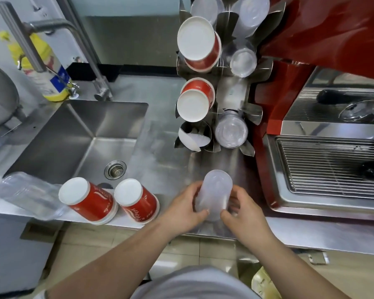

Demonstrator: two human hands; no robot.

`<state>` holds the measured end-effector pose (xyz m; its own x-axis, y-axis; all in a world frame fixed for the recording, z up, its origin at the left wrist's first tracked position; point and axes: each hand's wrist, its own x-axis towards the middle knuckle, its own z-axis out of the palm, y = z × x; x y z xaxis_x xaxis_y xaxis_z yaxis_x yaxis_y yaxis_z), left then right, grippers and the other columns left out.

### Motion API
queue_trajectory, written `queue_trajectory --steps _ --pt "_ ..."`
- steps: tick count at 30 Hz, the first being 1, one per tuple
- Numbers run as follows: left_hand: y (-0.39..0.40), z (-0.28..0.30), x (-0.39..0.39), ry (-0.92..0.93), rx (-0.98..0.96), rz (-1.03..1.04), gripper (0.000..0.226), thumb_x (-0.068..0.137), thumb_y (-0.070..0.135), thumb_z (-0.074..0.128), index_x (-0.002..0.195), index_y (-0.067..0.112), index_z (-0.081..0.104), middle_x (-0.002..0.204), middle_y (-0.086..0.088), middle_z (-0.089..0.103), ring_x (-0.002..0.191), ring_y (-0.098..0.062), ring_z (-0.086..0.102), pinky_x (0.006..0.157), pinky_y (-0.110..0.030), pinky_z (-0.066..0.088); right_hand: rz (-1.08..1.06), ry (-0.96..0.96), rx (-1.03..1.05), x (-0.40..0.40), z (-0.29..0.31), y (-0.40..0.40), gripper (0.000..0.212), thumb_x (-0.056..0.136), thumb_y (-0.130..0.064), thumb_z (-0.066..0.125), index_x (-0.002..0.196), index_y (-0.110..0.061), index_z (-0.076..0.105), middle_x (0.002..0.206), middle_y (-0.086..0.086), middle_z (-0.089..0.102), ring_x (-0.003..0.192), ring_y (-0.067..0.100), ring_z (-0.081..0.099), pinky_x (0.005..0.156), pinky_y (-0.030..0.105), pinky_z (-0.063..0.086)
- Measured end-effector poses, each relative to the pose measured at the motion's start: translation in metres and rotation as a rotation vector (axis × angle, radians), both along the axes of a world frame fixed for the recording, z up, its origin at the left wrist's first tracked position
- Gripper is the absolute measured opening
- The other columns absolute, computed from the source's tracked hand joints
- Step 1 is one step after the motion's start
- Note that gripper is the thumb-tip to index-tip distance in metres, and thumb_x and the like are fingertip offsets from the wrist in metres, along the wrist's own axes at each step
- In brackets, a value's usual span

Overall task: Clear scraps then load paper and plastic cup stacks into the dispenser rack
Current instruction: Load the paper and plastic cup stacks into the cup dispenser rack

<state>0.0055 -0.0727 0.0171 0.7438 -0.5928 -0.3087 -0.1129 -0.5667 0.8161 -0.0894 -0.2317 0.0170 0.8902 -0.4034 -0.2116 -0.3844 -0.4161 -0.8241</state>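
Observation:
A frosted plastic cup stack stands upside down on the steel counter, just in front of the dispenser rack. My left hand grips its left side and my right hand grips its right side. The rack holds red paper cup stacks in its left slots and clear plastic cup stacks on the right. Two red paper cup stacks stand upside down at the counter's front edge. A clear plastic cup stack lies on its side at the far left.
A steel sink with a drain and a tall faucet fills the left. A yellow bottle stands behind it. A red espresso machine with a drip grate stands close to the right of the rack.

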Motion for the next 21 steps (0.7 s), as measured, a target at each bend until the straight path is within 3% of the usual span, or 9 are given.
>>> queue_trajectory --steps 4,7,11,15,19,21 --pt "0.005 -0.003 -0.002 0.011 0.004 0.016 0.07 0.071 0.029 0.066 0.137 0.031 0.041 0.133 0.002 0.053 0.122 -0.014 0.054 0.102 -0.038 0.047 0.034 0.008 0.035 0.001 0.005 0.003 0.055 0.072 -0.006 0.065 0.117 -0.036 0.051 0.114 -0.012 0.065 0.102 -0.001 0.062 0.084 0.015 0.051" --pt "0.012 -0.004 -0.002 0.025 0.006 0.024 0.075 0.071 0.03 0.066 0.141 0.03 0.039 0.135 0.002 0.052 0.124 -0.013 0.053 0.104 -0.038 0.046 0.06 -0.002 0.047 0.002 0.007 0.007 0.054 0.074 -0.004 0.065 0.116 -0.035 0.053 0.115 -0.012 0.065 0.104 0.002 0.062 0.089 0.025 0.052" --pt "0.019 -0.003 -0.002 0.026 0.016 0.016 0.077 0.072 0.032 0.066 0.143 0.031 0.035 0.138 0.002 0.048 0.128 -0.012 0.05 0.108 -0.037 0.043 0.071 -0.013 0.062 0.003 0.01 0.012 0.056 0.074 -0.002 0.064 0.11 -0.043 0.052 0.115 -0.016 0.064 0.1 -0.006 0.062 0.083 0.016 0.051" --pt "0.021 0.0 0.0 0.021 0.01 0.008 0.076 0.074 0.03 0.067 0.143 0.029 0.035 0.139 0.001 0.047 0.129 -0.013 0.049 0.108 -0.038 0.043 0.072 0.008 0.065 0.005 0.01 0.014 0.054 0.074 -0.004 0.064 0.118 -0.033 0.054 0.117 -0.013 0.064 0.104 0.0 0.062 0.089 0.027 0.053" --pt "0.023 0.003 0.004 0.007 0.013 -0.03 0.071 0.076 0.03 0.065 0.142 0.032 0.038 0.137 0.003 0.049 0.128 -0.011 0.05 0.107 -0.037 0.044 0.098 0.021 0.026 0.006 0.013 0.011 0.05 0.076 -0.009 0.067 0.117 -0.036 0.055 0.118 -0.013 0.063 0.103 -0.002 0.061 0.088 0.021 0.051" --pt "0.025 0.006 0.005 0.005 0.011 -0.051 0.068 0.078 0.032 0.064 0.142 0.031 0.039 0.136 0.003 0.051 0.126 -0.01 0.051 0.105 -0.037 0.045 0.109 0.019 -0.005 0.007 0.019 0.005 0.049 0.077 -0.012 0.068 0.118 -0.036 0.056 0.118 -0.011 0.063 0.105 0.001 0.061 0.093 0.029 0.051"
